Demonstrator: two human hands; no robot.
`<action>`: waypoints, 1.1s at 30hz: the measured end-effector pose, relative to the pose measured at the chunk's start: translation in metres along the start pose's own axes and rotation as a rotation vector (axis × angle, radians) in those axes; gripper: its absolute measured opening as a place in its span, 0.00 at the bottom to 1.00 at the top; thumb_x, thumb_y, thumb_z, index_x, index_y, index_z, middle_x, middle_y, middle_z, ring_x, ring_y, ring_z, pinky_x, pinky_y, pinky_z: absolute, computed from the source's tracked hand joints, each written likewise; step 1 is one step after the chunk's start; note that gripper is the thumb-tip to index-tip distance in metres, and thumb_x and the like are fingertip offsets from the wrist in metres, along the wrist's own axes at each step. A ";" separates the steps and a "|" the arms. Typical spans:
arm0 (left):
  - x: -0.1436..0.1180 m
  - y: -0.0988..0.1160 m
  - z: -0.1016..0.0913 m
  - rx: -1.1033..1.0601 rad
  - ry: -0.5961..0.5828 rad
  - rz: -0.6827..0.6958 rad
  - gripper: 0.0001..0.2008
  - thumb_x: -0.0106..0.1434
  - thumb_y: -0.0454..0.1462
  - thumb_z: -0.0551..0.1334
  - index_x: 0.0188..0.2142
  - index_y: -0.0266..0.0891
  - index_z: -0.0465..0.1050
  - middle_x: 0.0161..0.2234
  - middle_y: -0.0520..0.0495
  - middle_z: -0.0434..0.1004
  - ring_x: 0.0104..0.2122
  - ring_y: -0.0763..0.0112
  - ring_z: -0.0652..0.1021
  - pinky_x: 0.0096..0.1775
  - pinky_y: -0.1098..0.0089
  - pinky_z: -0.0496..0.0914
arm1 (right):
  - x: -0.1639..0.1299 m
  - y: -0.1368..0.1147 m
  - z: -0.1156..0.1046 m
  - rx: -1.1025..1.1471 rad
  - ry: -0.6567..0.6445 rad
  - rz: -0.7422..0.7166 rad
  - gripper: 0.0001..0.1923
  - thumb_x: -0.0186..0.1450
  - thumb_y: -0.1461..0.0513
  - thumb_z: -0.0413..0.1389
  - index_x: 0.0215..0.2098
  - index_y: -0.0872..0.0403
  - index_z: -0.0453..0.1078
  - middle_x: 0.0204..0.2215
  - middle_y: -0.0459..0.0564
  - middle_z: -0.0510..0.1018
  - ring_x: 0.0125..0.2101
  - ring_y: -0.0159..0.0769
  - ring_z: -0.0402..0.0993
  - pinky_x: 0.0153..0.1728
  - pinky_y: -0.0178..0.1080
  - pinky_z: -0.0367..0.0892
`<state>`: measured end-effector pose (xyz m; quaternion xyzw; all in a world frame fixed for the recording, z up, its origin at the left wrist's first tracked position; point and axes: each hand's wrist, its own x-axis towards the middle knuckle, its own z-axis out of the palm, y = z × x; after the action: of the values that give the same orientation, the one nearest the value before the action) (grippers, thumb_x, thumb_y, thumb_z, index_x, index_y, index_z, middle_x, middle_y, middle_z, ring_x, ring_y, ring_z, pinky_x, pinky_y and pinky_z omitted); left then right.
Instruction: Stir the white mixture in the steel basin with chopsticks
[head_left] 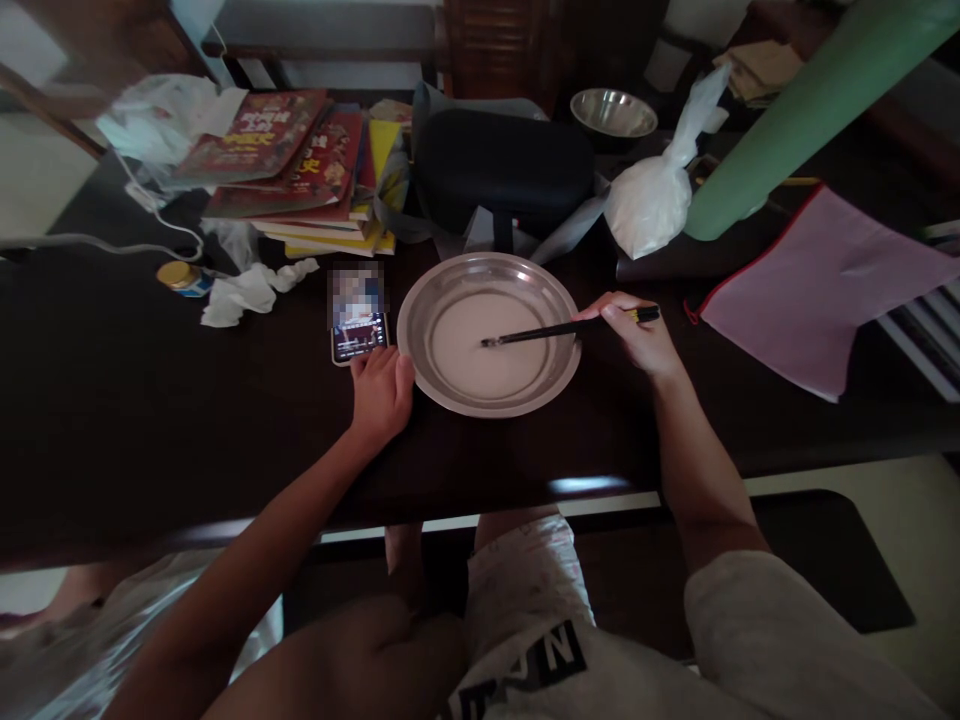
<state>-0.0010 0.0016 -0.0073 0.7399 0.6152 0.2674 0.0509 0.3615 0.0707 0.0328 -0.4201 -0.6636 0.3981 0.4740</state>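
Observation:
A wide metal basin [489,408] holds whitish liquid [487,372] and stands near the table's front edge. My right hand [634,328] is closed around black chopsticks [547,330] with gold-marked ends, at the basin's right rim. The chopsticks reach left across the basin, and their tips meet the liquid near its middle. My left hand [382,395] lies at the basin's left rim with its fingers curled. Its thumb is against or very near the rim, and its fingertips are at the lower edge of a lit phone [360,338]. Whatever those fingers hold, if anything, is hidden.
Behind the basin sit a black case [502,160], a tied bag of white powder [651,205] and a metal bowl [613,112]. Books [300,170], crumpled tissue [240,295] and a small jar [184,278] are leftward. A green cylinder [795,125] and pink folder [817,290] stand rightward.

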 end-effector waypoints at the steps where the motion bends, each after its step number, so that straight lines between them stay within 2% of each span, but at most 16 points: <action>1: 0.000 0.000 0.000 0.006 0.002 0.002 0.27 0.75 0.46 0.35 0.28 0.42 0.64 0.30 0.42 0.73 0.35 0.57 0.72 0.44 0.57 0.61 | 0.000 0.000 0.000 0.004 0.026 -0.001 0.15 0.65 0.47 0.60 0.32 0.48 0.81 0.31 0.45 0.86 0.37 0.39 0.83 0.44 0.44 0.76; 4: 0.001 0.001 -0.001 0.014 -0.002 0.004 0.27 0.75 0.45 0.35 0.29 0.41 0.65 0.30 0.41 0.73 0.35 0.57 0.73 0.44 0.57 0.61 | 0.000 0.000 -0.001 0.053 0.074 0.008 0.17 0.65 0.46 0.59 0.31 0.47 0.81 0.28 0.45 0.85 0.33 0.39 0.83 0.43 0.45 0.77; 8: 0.001 0.001 -0.001 0.011 -0.014 0.000 0.25 0.75 0.44 0.37 0.28 0.42 0.65 0.30 0.42 0.72 0.36 0.56 0.73 0.44 0.57 0.61 | 0.001 0.003 -0.001 0.023 -0.014 -0.005 0.16 0.65 0.47 0.60 0.32 0.47 0.81 0.29 0.45 0.85 0.36 0.39 0.83 0.44 0.44 0.76; 10: 0.000 0.001 -0.001 0.037 -0.007 -0.012 0.24 0.75 0.43 0.38 0.29 0.42 0.65 0.30 0.42 0.72 0.37 0.55 0.72 0.44 0.57 0.61 | 0.001 0.004 -0.001 -0.005 -0.004 -0.018 0.15 0.65 0.47 0.60 0.33 0.47 0.82 0.31 0.45 0.85 0.37 0.39 0.83 0.45 0.44 0.75; 13: -0.001 0.000 -0.001 0.116 0.035 -0.037 0.23 0.74 0.44 0.41 0.32 0.40 0.70 0.36 0.39 0.73 0.41 0.53 0.72 0.45 0.55 0.61 | 0.001 0.004 -0.003 0.017 0.054 -0.019 0.16 0.66 0.47 0.59 0.31 0.47 0.81 0.28 0.44 0.85 0.35 0.38 0.83 0.43 0.44 0.75; 19: -0.001 -0.005 -0.002 0.198 0.117 -0.076 0.20 0.72 0.48 0.48 0.43 0.40 0.74 0.49 0.34 0.70 0.50 0.45 0.69 0.51 0.49 0.61 | 0.000 0.002 -0.002 -0.013 -0.022 0.010 0.16 0.66 0.47 0.59 0.31 0.47 0.81 0.28 0.45 0.84 0.35 0.38 0.82 0.42 0.43 0.75; 23: 0.001 -0.005 -0.007 0.199 0.055 -0.107 0.21 0.71 0.49 0.50 0.47 0.38 0.73 0.51 0.32 0.69 0.51 0.42 0.69 0.52 0.46 0.61 | 0.001 0.004 -0.004 0.026 0.042 0.000 0.16 0.66 0.47 0.59 0.30 0.47 0.80 0.26 0.44 0.83 0.32 0.38 0.82 0.40 0.43 0.75; 26: 0.004 -0.006 -0.009 0.182 0.002 -0.136 0.22 0.70 0.50 0.51 0.48 0.37 0.72 0.52 0.31 0.68 0.52 0.41 0.70 0.53 0.45 0.62 | 0.001 0.006 -0.004 0.045 0.008 -0.001 0.15 0.66 0.48 0.59 0.30 0.46 0.80 0.26 0.44 0.83 0.32 0.37 0.81 0.39 0.42 0.74; 29: 0.005 -0.010 -0.009 0.127 -0.012 -0.100 0.22 0.70 0.51 0.50 0.48 0.38 0.71 0.53 0.31 0.68 0.56 0.40 0.68 0.58 0.43 0.59 | 0.001 0.005 -0.002 0.028 -0.009 -0.004 0.15 0.66 0.48 0.60 0.30 0.46 0.81 0.27 0.44 0.83 0.33 0.37 0.81 0.39 0.42 0.74; 31: 0.005 -0.011 -0.007 0.090 0.013 -0.043 0.22 0.72 0.50 0.47 0.49 0.39 0.70 0.55 0.32 0.68 0.62 0.40 0.64 0.61 0.41 0.54 | 0.001 0.003 -0.003 0.036 0.033 0.001 0.15 0.65 0.48 0.60 0.29 0.47 0.80 0.26 0.44 0.83 0.32 0.38 0.81 0.39 0.42 0.75; 33: 0.004 -0.012 -0.006 0.072 0.052 0.000 0.22 0.72 0.50 0.45 0.48 0.40 0.71 0.56 0.33 0.68 0.62 0.43 0.63 0.61 0.43 0.54 | 0.001 0.001 -0.004 0.072 0.083 0.009 0.15 0.64 0.47 0.61 0.28 0.47 0.80 0.24 0.44 0.82 0.30 0.37 0.81 0.38 0.43 0.75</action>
<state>-0.0134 0.0067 -0.0058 0.7340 0.6256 0.2643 0.0083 0.3653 0.0724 0.0327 -0.4221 -0.6267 0.4061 0.5140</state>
